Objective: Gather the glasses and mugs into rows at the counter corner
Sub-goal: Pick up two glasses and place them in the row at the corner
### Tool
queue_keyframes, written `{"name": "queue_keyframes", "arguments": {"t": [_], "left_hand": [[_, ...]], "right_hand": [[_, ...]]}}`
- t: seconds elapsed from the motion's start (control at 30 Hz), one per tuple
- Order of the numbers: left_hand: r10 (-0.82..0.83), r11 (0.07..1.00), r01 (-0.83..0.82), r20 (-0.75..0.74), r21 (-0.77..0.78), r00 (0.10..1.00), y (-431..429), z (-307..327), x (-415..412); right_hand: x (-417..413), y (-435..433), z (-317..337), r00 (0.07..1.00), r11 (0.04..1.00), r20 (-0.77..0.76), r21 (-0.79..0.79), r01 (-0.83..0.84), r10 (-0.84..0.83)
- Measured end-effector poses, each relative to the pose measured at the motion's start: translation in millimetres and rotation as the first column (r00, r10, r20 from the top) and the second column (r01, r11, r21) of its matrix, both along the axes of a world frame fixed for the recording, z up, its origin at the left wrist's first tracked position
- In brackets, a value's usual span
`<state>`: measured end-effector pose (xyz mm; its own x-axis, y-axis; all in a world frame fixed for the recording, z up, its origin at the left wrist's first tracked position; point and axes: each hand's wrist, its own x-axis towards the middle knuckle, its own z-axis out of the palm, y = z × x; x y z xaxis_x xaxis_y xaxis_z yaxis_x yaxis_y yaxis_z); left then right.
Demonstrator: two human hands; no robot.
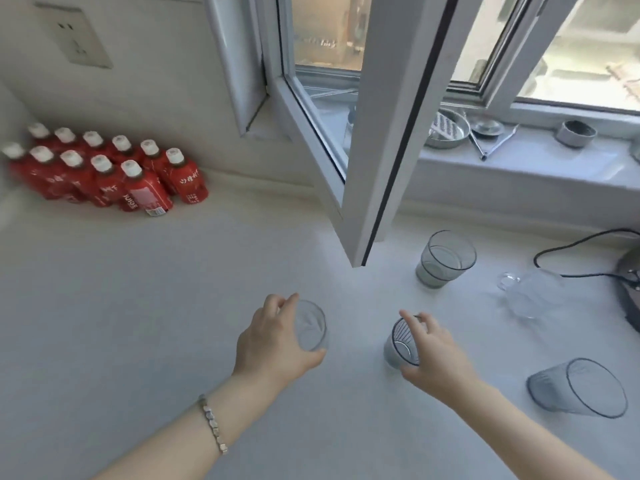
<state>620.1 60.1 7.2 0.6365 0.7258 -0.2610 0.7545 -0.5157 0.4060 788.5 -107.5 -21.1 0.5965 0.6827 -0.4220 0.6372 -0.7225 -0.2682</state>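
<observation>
My left hand point(273, 344) wraps around a clear glass point(311, 327) near the middle of the white counter point(138, 289). My right hand point(433, 351) grips the rim of a ribbed grey glass point(398, 344) just to the right. Farther back stands a grey-tinted glass point(443, 259). A clear glass mug point(530, 296) with a handle stands to its right. Another grey ribbed glass point(581, 388) stands at the lower right.
Several red bottles with white caps point(110, 171) fill the far left corner of the counter. An open window sash point(363, 150) juts over the counter. A black cable point(571, 251) and a dark appliance point(630, 289) sit at the right edge. Small metal items lie on the sill point(485, 157).
</observation>
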Motion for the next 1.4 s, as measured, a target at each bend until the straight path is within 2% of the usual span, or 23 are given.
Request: {"name": "queue_keyframes", "arguments": {"t": [0.17, 0.37, 0.53, 0.7, 0.8, 0.93, 1.17, 1.4], "left_hand": [[0.265, 0.963, -0.265, 0.007, 0.042, 0.964, -56.0, 10.4, -37.7], [0.557, 0.825, -0.558, 0.044, 0.082, 0.829, -124.7, 25.0, -120.5], [0.774, 0.623, -0.776, 0.062, 0.102, 0.63, -187.9, 38.0, -203.0], [0.922, 0.367, -0.919, 0.078, 0.145, 0.38, -262.2, 45.1, -298.8], [0.971, 0.207, -0.965, 0.091, 0.161, 0.223, -315.0, 48.7, -360.8], [0.993, 0.047, -0.981, 0.1, 0.189, 0.067, -387.2, 54.7, -444.9], [0.984, -0.16, -0.979, 0.105, 0.125, -0.147, -490.6, 68.0, -595.8], [0.96, -0.281, -0.949, 0.048, 0.145, -0.277, -536.5, 72.5, -727.3]], "right_hand": [[2.4, -18.1, -1.1, 0.998, 0.982, -0.012, 0.179, -0.057, 0.06], [-50.5, -6.6, 30.8, 0.92, 0.894, -0.058, 0.267, -0.36, 0.388], [-147.2, 8.5, 58.7, 0.705, 0.682, -0.055, 0.317, -0.659, 0.707], [-273.2, -6.7, 74.8, 0.435, 0.418, -0.03, 0.342, -0.842, 0.9], [-353.3, -32.3, 81.3, 0.278, 0.265, -0.014, 0.351, -0.898, 0.961], [-458.8, -77.1, 84.9, 0.142, 0.137, -0.01, 0.342, -0.93, 0.99], [-623.2, -155.6, 89.0, -0.006, 0.009, -0.049, 0.308, -0.951, 0.999], [-753.0, -183.8, 91.5, -0.089, -0.075, -0.035, 0.287, -0.955, 0.995]]}}
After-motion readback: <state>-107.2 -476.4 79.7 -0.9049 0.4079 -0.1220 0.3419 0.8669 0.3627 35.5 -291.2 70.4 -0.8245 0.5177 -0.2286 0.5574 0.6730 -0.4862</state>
